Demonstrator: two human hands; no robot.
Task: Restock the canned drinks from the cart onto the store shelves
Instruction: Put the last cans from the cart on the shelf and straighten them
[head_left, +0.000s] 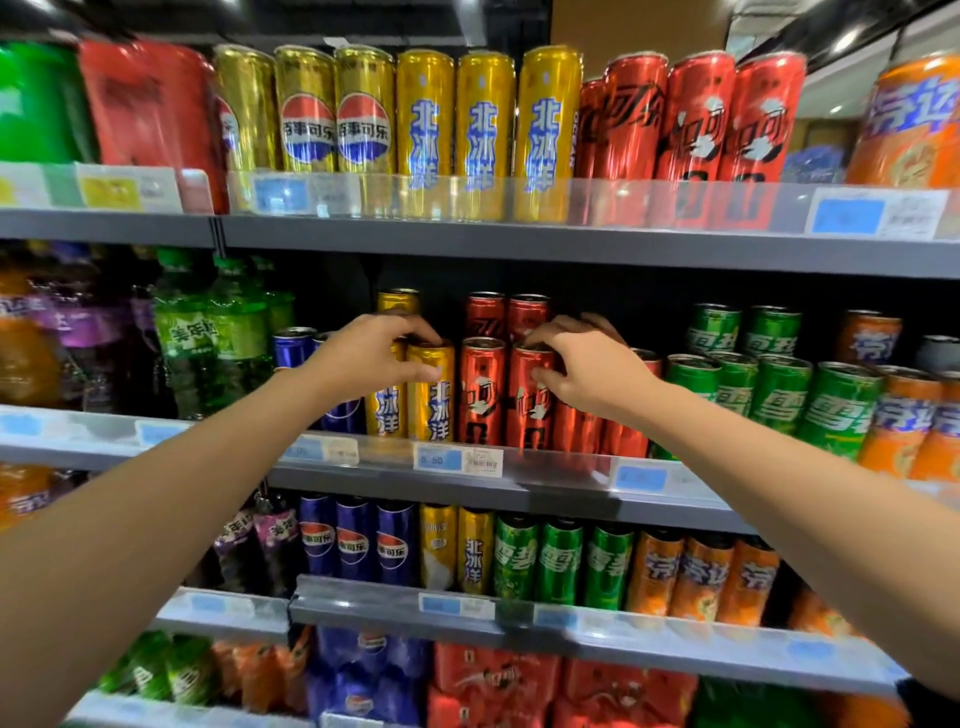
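Your left hand (382, 349) holds the upright yellow can (431, 392); your right hand (587, 371) holds the upright red can (530, 402) beside it.

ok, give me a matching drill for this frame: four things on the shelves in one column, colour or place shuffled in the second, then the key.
Column one:
1. can under the left hand
2. can under the right hand
3. cans right of the red ones on the middle shelf
4. front cans at the left of the shelf below

Column two:
A. green
B. blue
C. yellow
D. red

Pairs: 1-C, 2-D, 3-A, 4-B. The left hand curls over the yellow can's top; the right hand curls over the red one's.
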